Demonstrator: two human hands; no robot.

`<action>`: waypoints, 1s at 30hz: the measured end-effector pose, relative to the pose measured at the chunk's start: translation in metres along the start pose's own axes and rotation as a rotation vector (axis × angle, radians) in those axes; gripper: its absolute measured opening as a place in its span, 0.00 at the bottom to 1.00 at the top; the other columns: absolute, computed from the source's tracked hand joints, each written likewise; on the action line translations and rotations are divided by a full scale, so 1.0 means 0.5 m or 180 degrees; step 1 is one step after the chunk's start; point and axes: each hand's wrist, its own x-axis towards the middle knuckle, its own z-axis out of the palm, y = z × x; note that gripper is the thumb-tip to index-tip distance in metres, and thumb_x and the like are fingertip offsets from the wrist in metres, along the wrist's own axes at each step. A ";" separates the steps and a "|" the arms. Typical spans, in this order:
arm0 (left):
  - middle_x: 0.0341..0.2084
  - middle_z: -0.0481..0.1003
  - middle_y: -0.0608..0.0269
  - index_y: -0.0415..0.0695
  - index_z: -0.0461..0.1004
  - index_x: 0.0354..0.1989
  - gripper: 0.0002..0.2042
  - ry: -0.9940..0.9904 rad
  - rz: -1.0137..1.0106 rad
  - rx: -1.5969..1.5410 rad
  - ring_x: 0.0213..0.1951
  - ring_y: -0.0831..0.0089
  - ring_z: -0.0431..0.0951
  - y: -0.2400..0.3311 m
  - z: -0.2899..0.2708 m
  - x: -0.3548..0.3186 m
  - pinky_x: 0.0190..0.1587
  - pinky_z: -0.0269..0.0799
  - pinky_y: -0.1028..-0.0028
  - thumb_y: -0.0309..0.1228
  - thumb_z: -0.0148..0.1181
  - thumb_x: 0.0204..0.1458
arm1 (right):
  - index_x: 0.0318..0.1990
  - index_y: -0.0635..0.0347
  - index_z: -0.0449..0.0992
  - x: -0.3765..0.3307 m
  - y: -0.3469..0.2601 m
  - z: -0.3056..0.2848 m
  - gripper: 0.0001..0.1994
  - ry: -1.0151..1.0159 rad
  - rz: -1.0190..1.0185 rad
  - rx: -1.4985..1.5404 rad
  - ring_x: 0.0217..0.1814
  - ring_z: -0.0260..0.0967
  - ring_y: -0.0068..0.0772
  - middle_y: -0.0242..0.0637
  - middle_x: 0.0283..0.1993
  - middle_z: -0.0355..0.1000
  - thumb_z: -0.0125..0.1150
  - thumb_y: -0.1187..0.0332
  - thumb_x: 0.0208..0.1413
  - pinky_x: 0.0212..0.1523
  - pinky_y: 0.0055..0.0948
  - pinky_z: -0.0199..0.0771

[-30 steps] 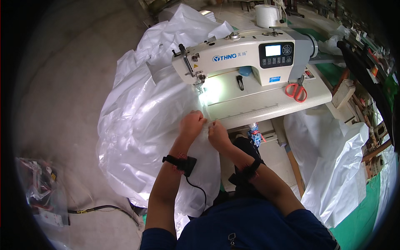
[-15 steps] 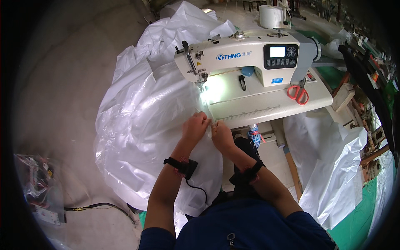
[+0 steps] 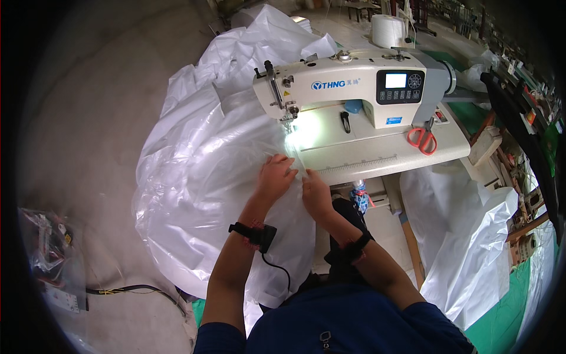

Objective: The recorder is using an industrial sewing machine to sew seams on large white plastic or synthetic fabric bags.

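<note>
A large heap of thin, shiny white plastic sheeting (image 3: 194,183) spreads over the left side, and its right edge runs up under the needle of a white sewing machine (image 3: 342,82). The lamp by the needle lights this edge. My left hand (image 3: 275,177) lies on the sheeting just in front of the needle, fingers stretched out and apart. Close to its right, at the front edge of the machine bed (image 3: 377,156), my right hand (image 3: 316,193) pinches the sheet's edge between thumb and fingers. Both wrists wear black straps.
Red-handled scissors (image 3: 421,140) and a small black thread snipper (image 3: 345,122) lie on the machine bed. A white thread cone (image 3: 387,31) stands behind. More white sheeting (image 3: 466,236) hangs at the right. Bagged items (image 3: 50,253) and a black cable (image 3: 135,289) lie at left.
My left hand has loosened from a pinch at the sheet's edge, and its fingers now stretch over the sheet. The right hand keeps its pinch. The view has shifted slightly.
</note>
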 end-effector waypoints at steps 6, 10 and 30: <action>0.35 0.72 0.62 0.44 0.75 0.39 0.12 -0.0408 -0.0038 -0.0217 0.39 0.63 0.71 -0.001 0.005 0.017 0.45 0.67 0.67 0.34 0.58 0.47 | 0.35 0.66 0.68 0.016 0.016 -0.011 0.16 -0.0227 0.0933 0.0578 0.38 0.67 0.60 0.56 0.32 0.70 0.43 0.60 0.61 0.37 0.44 0.66; 0.33 0.73 0.60 0.45 0.76 0.37 0.11 -0.0463 -0.0459 -0.1134 0.32 0.63 0.74 0.002 -0.004 0.021 0.39 0.70 0.66 0.33 0.58 0.45 | 0.32 0.67 0.68 0.017 0.029 -0.007 0.17 -0.0209 0.0953 0.0674 0.34 0.66 0.58 0.55 0.29 0.69 0.43 0.59 0.61 0.35 0.42 0.64; 0.17 0.72 0.62 0.36 0.73 0.23 0.12 -0.0623 -0.0854 -0.0968 0.21 0.77 0.70 -0.001 0.024 0.052 0.26 0.66 0.73 0.34 0.62 0.42 | 0.36 0.66 0.68 0.012 -0.007 -0.034 0.21 -0.0480 0.1320 0.0897 0.31 0.71 0.43 0.45 0.31 0.72 0.50 0.52 0.57 0.34 0.35 0.68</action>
